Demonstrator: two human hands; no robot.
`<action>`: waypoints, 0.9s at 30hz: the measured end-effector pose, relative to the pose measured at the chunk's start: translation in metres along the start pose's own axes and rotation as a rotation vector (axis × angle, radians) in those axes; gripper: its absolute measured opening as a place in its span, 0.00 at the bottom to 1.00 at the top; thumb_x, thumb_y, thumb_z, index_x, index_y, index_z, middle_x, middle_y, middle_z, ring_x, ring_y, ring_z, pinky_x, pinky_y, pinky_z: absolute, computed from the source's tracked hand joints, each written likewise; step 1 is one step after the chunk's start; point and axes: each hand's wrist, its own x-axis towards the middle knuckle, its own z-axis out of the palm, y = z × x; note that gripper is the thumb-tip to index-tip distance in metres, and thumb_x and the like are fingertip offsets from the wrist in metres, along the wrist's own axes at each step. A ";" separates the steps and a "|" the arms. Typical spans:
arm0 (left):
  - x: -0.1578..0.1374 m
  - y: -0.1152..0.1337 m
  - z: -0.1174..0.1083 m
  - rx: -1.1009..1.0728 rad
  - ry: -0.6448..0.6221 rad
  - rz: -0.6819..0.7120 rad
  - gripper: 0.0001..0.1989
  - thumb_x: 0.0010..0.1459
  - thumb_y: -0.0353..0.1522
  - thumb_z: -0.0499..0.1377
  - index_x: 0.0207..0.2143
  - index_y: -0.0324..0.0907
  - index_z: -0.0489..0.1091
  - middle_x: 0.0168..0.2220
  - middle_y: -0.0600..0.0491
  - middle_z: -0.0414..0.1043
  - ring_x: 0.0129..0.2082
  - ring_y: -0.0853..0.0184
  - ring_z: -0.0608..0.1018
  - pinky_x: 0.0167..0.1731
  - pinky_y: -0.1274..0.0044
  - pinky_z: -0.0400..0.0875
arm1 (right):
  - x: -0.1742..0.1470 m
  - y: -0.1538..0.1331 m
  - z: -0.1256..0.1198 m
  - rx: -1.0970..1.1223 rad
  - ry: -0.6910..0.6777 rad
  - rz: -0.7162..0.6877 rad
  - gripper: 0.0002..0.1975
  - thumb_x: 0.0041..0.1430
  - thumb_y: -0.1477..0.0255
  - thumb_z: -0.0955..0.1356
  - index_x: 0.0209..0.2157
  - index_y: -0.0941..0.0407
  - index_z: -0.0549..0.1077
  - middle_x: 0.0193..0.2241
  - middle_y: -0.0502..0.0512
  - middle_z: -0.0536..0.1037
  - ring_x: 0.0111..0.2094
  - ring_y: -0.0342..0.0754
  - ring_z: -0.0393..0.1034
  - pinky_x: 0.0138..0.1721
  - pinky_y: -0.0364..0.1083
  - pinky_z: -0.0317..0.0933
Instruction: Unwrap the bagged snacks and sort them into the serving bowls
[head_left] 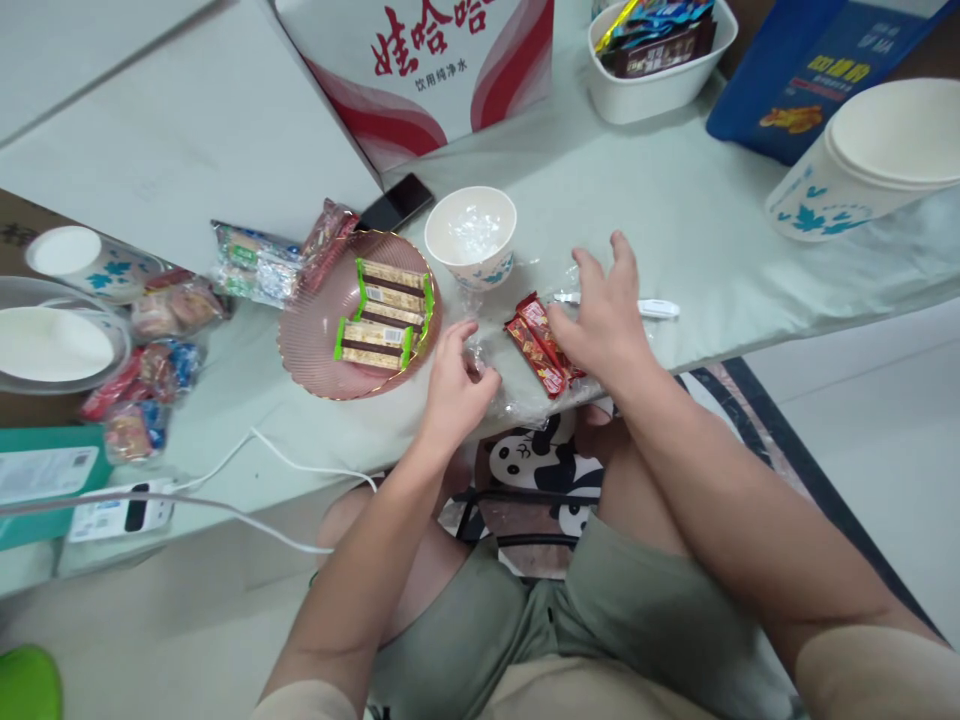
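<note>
My left hand (pixel 456 385) is curled at the table's front edge, its thumb and fingers closing on crinkled clear plastic wrap (pixel 517 408). My right hand (pixel 606 318) has its fingers spread, with the thumb over two red snack packets (pixel 534 345) lying side by side. A slim white tool (pixel 658 309), perhaps a utility knife, passes beneath this hand, flat on the cloth. Left of my left hand is a pink ribbed bowl (pixel 309 345) with a gold rim; several green-ended snack bars (pixel 375 342) lie in it. Behind stands a paper cup (pixel 471 265) containing clear plastic film.
A phone (pixel 397 203) lies behind the bowl. Snack bags (pixel 255 265), a paper cup (pixel 67 250) and a white cable (pixel 292 465) are at left. At the back stand a white box (pixel 450 80) and a snack-filled tub (pixel 652 95); large paper cups (pixel 832 190) are at right.
</note>
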 end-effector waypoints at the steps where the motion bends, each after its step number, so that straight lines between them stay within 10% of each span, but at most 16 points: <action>1: -0.001 0.001 -0.001 -0.052 -0.014 -0.048 0.32 0.47 0.23 0.61 0.57 0.44 0.64 0.59 0.45 0.68 0.30 0.74 0.74 0.33 0.77 0.72 | -0.003 -0.003 -0.004 -0.006 -0.020 -0.017 0.26 0.63 0.66 0.65 0.62 0.56 0.65 0.60 0.70 0.67 0.62 0.68 0.61 0.59 0.68 0.58; 7: -0.002 0.012 0.002 -0.220 -0.217 -0.220 0.26 0.51 0.27 0.64 0.53 0.43 0.66 0.31 0.56 0.74 0.25 0.72 0.72 0.28 0.79 0.66 | -0.029 -0.040 -0.017 -0.195 -0.367 0.052 0.33 0.57 0.61 0.70 0.63 0.54 0.65 0.51 0.67 0.71 0.49 0.64 0.69 0.43 0.57 0.67; 12: 0.000 0.012 0.008 -0.377 -0.100 -0.143 0.10 0.49 0.26 0.62 0.36 0.43 0.69 0.30 0.55 0.74 0.39 0.66 0.79 0.40 0.76 0.71 | -0.027 -0.035 -0.020 -0.132 -0.448 0.152 0.43 0.52 0.66 0.71 0.69 0.55 0.57 0.48 0.68 0.75 0.48 0.66 0.71 0.44 0.59 0.67; 20: -0.002 0.039 0.000 -1.049 -0.113 -0.358 0.13 0.39 0.24 0.58 0.29 0.45 0.60 0.25 0.58 0.68 0.45 0.60 0.82 0.45 0.66 0.78 | -0.025 -0.040 -0.024 0.798 -0.536 0.525 0.53 0.43 0.71 0.70 0.69 0.49 0.44 0.32 0.48 0.74 0.31 0.52 0.71 0.33 0.53 0.69; 27: 0.000 0.041 -0.008 -1.107 0.030 -0.480 0.13 0.36 0.22 0.56 0.27 0.44 0.61 0.18 0.62 0.60 0.32 0.68 0.80 0.42 0.73 0.79 | -0.018 -0.038 -0.024 1.329 -0.243 0.832 0.34 0.38 0.70 0.72 0.49 0.48 0.60 0.33 0.46 0.74 0.31 0.48 0.74 0.27 0.47 0.70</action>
